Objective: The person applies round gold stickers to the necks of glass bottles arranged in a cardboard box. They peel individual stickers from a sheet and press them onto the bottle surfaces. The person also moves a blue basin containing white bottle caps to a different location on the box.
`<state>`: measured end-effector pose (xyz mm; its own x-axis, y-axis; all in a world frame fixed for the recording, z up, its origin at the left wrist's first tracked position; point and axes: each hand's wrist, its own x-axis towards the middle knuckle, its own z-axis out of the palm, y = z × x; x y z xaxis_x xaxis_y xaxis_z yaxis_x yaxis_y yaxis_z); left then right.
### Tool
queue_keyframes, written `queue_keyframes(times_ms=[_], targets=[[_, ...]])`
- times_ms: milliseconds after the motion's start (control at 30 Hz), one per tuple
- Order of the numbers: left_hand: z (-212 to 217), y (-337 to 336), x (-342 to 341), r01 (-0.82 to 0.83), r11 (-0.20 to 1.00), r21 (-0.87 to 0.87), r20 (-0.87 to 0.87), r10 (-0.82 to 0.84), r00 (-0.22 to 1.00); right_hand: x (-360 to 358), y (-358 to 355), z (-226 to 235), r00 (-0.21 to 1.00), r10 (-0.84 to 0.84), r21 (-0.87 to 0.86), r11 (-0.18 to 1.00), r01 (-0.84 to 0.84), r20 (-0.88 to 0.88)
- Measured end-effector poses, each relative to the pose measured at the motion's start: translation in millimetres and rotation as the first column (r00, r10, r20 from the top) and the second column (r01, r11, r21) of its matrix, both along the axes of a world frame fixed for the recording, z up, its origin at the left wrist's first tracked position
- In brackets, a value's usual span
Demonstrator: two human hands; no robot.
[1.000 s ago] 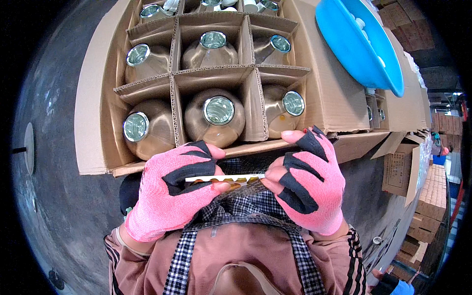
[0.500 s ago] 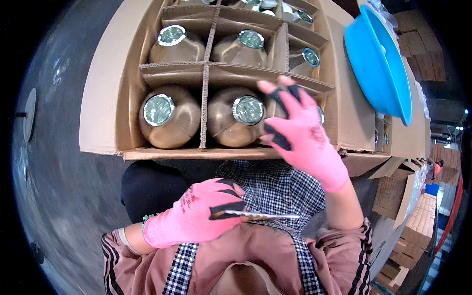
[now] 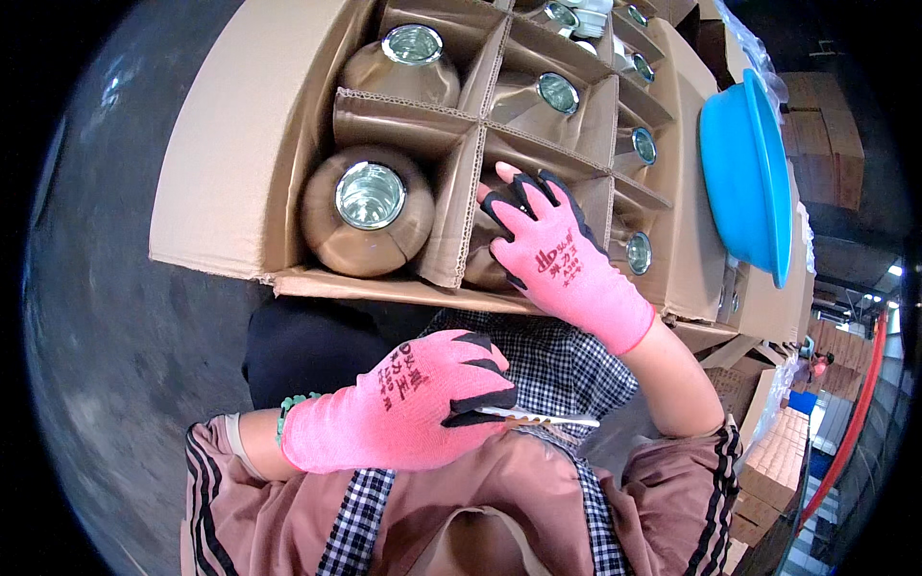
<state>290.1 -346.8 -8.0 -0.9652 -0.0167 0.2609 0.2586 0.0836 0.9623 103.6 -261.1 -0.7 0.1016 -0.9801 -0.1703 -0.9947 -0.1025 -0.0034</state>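
My left hand [image 3: 408,403], in a pink glove with black fingertips, is closed near my chest on a thin flat sheet or thin stack [image 3: 543,419]. It shows nearly edge-on, white with some brown, so its kind is unclear. My right hand [image 3: 557,240], gloved the same way, reaches into a front compartment of the carton [image 3: 384,288]. Its fingers are bent over the mouth of a brownish round flask there, hiding most of it; whether they grip it I cannot tell. Left of it, another round flask [image 3: 322,213] with a silvery glass mouth stands upright in its own compartment.
Cardboard dividers [image 3: 471,206] separate several more flasks. White small pieces [image 3: 594,19] lie toward the far side. A blue basin [image 3: 740,173] leans at the carton's right. Stacked boxes [image 3: 773,461] stand farther right. The carton's left flap [image 3: 226,144] is folded outward.
My right hand has lowered from above the front right onto the front middle flask. The view has shifted, so the carton appears turned. My left hand still holds the flat sheet.
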Motion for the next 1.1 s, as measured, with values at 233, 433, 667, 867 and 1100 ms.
queue_keyframes(times_ms=[233,433,667,867,1100], targets=[[5.3,-6.2,-1.2,-0.018,1.0,0.005,0.032,0.018,0.999,-0.9,1.9,-0.7,0.992,-0.116,-0.096,0.988,0.121,0.059],[12.7,-10.2,-2.6,-0.171,0.985,-0.002,0.146,0.169,0.975,5.6,38.1,50.9,0.743,-0.312,-0.383,0.702,0.6,0.592],[15.3,-10.7,-8.4,-0.247,0.969,-0.011,0.178,0.245,0.953,46.7,57.0,60.7,0.844,-0.284,-0.158,0.907,0.39,0.455],[17.6,-8.6,-9.0,-0.263,0.965,-0.014,0.195,0.261,0.946,47.0,59.2,62.6,0.837,-0.315,-0.158,0.893,0.421,0.447],[13.3,-9.6,-3.7,-0.326,0.945,0.012,0.164,0.319,0.933,50.3,54.9,66.2,0.865,-0.286,-0.217,0.892,0.397,0.412]])
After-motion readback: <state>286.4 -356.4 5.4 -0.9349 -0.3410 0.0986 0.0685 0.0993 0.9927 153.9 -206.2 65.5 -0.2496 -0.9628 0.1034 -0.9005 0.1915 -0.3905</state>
